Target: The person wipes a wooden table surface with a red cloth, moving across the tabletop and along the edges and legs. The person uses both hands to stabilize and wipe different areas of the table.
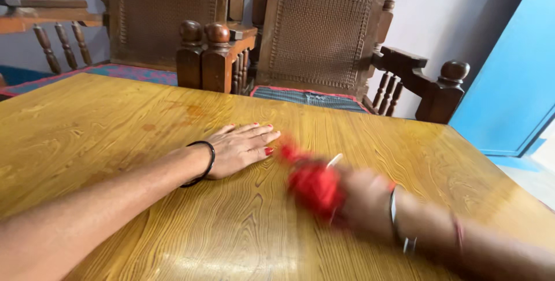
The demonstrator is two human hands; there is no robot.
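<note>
Two hands on a wooden table, the right one blurred around a red thing.

The left hand (241,149) lies flat on the table (115,136), palm down, fingers stretched and close together, holding nothing; it has red nails and a black bangle (203,164) on the wrist. The right hand (361,200) is to the right and nearer, strongly blurred, so I cannot tell if its fingers are closed. A red bundle (314,185), maybe thread or cloth, is at this hand, just right of the left fingertips, and a thin pale stick (335,160) shows beside it. The right wrist has a silver bangle (395,214). At the far side of the table stand two brown chairs (321,32) with woven backs, and far right is a blue door (514,73).
</note>
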